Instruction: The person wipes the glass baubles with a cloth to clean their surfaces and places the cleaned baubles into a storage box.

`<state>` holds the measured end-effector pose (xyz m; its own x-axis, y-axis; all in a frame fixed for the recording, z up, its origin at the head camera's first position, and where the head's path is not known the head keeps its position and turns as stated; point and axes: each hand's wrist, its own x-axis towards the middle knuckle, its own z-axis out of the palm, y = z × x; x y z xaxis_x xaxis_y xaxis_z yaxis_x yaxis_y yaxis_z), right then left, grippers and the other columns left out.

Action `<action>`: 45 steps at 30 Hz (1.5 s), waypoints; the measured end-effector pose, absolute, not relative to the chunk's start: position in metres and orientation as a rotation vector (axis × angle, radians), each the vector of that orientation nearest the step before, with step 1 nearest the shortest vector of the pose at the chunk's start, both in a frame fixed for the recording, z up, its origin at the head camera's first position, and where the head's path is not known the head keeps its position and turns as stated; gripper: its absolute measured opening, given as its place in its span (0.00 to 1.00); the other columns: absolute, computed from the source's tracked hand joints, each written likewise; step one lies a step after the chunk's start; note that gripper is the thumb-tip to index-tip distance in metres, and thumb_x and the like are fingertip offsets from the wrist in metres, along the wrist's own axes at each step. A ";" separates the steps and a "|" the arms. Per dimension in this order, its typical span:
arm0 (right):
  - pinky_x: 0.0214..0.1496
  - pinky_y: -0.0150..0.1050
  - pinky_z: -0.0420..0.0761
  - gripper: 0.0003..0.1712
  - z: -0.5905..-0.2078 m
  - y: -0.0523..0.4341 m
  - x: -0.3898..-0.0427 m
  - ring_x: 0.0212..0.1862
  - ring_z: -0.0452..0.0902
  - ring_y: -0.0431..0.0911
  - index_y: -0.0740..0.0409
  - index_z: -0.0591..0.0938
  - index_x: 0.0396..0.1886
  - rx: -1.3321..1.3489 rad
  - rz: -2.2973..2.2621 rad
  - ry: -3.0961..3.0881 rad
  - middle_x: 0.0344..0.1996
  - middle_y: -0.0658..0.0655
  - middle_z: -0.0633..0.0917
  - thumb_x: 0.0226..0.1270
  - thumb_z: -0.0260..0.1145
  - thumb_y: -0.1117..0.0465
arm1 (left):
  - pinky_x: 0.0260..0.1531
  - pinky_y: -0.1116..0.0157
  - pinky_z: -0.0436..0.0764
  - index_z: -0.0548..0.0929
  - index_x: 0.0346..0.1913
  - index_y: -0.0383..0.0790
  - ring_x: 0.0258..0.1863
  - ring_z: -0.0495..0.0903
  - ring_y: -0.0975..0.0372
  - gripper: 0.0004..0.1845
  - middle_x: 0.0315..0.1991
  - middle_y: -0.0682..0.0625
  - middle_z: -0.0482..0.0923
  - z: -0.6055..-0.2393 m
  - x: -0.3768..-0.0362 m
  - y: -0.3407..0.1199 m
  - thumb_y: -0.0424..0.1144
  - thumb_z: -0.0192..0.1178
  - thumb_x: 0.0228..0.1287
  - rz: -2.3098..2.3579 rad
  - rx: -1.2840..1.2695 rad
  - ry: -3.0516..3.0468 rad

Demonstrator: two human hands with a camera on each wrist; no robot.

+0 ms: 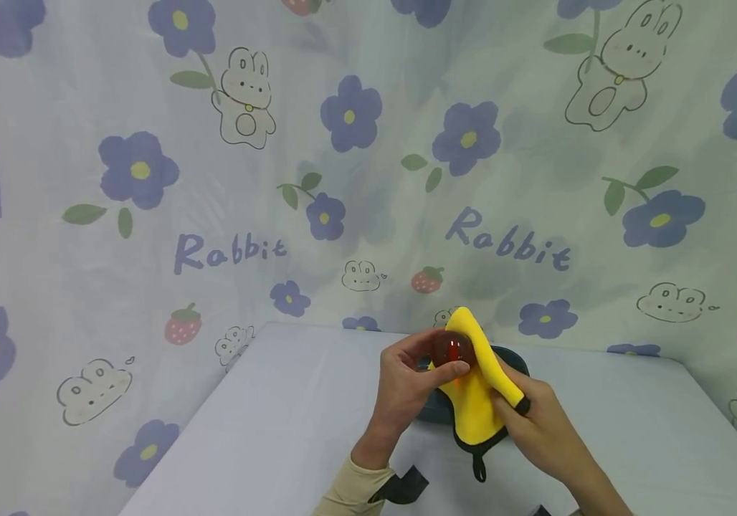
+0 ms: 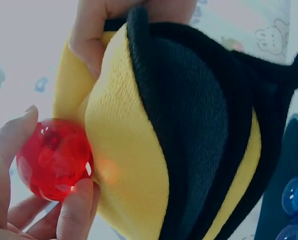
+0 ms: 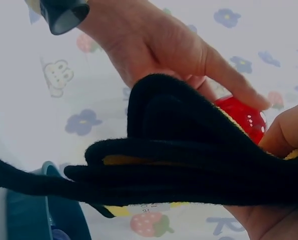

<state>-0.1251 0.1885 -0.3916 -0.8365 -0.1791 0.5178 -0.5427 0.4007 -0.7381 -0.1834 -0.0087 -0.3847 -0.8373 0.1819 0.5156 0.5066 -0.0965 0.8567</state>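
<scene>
My left hand (image 1: 410, 376) holds a clear red ball (image 1: 452, 350) between thumb and fingertips; the ball (image 2: 53, 159) shows close up in the left wrist view. My right hand (image 1: 539, 423) grips a yellow cloth with black trim (image 1: 474, 401) and presses it against the ball. The cloth (image 2: 154, 145) is folded, yellow outside and black inside. In the right wrist view the cloth's black edges (image 3: 189, 165) hide most of the red ball (image 3: 244, 117).
A dark teal bowl (image 1: 515, 362) sits on the pale table (image 1: 278, 430) just behind my hands; blue balls (image 2: 291, 197) lie in it. A flowered rabbit-print curtain (image 1: 214, 179) closes the back and sides.
</scene>
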 end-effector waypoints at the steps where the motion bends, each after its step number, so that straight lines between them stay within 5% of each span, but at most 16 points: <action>1: 0.31 0.33 0.82 0.30 -0.391 0.189 -0.125 0.32 0.76 0.39 0.71 0.73 0.71 0.626 1.414 -2.304 0.36 0.58 0.82 0.69 0.61 0.76 | 0.47 0.68 0.85 0.88 0.57 0.48 0.42 0.84 0.63 0.23 0.47 0.45 0.90 -0.385 -0.184 -0.009 0.45 0.78 0.58 -2.025 -0.755 -1.938; 13: 0.44 0.35 0.90 0.35 -0.385 0.188 -0.119 0.42 0.84 0.35 0.69 0.74 0.71 0.721 1.251 -2.219 0.54 0.66 0.88 0.62 0.65 0.81 | 0.53 0.64 0.88 0.84 0.63 0.46 0.49 0.86 0.62 0.29 0.54 0.48 0.87 -0.386 -0.188 -0.016 0.50 0.77 0.59 -1.972 -0.743 -2.071; 18: 0.53 0.23 0.83 0.43 -0.385 0.187 -0.120 0.48 0.85 0.37 0.58 0.72 0.75 0.734 1.169 -2.207 0.63 0.62 0.84 0.60 0.64 0.83 | 0.52 0.66 0.88 0.86 0.60 0.51 0.50 0.88 0.64 0.26 0.55 0.50 0.88 -0.386 -0.189 -0.017 0.47 0.78 0.58 -1.932 -0.791 -2.146; 25: 0.65 0.16 0.71 0.48 -0.389 0.189 -0.126 0.69 0.70 0.26 0.53 0.72 0.76 0.808 1.090 -2.159 0.73 0.60 0.76 0.56 0.65 0.87 | 0.43 0.65 0.89 0.89 0.52 0.53 0.39 0.85 0.65 0.19 0.44 0.52 0.89 -0.384 -0.189 -0.018 0.43 0.79 0.56 -1.875 -0.857 -2.275; 31: 0.70 0.19 0.68 0.49 -0.391 0.192 -0.132 0.75 0.65 0.28 0.57 0.71 0.77 0.900 1.105 -2.119 0.75 0.58 0.73 0.54 0.64 0.88 | 0.41 0.62 0.89 0.89 0.51 0.51 0.37 0.84 0.65 0.18 0.40 0.48 0.88 -0.381 -0.189 -0.021 0.44 0.78 0.57 -1.862 -0.989 -2.279; 39: 0.65 0.17 0.72 0.47 -0.392 0.195 -0.137 0.69 0.71 0.27 0.56 0.70 0.77 0.887 1.135 -2.106 0.74 0.56 0.76 0.58 0.63 0.86 | 0.46 0.64 0.90 0.88 0.58 0.54 0.48 0.87 0.66 0.23 0.53 0.52 0.89 -0.378 -0.187 -0.021 0.45 0.78 0.58 -1.901 -1.049 -2.280; 45: 0.54 0.22 0.83 0.40 -0.396 0.198 -0.140 0.46 0.81 0.34 0.61 0.71 0.76 0.835 1.226 -2.166 0.65 0.67 0.81 0.63 0.60 0.84 | 0.46 0.64 0.90 0.87 0.60 0.52 0.49 0.88 0.65 0.25 0.56 0.51 0.88 -0.375 -0.182 -0.020 0.45 0.78 0.57 -1.946 -1.016 -2.262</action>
<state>-0.1402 0.1979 -0.3955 -0.6804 -0.2603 0.6851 -0.7214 0.4028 -0.5634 -0.1821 -0.0202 -0.3755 -0.7923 0.4689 0.3904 0.4562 0.0303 0.8894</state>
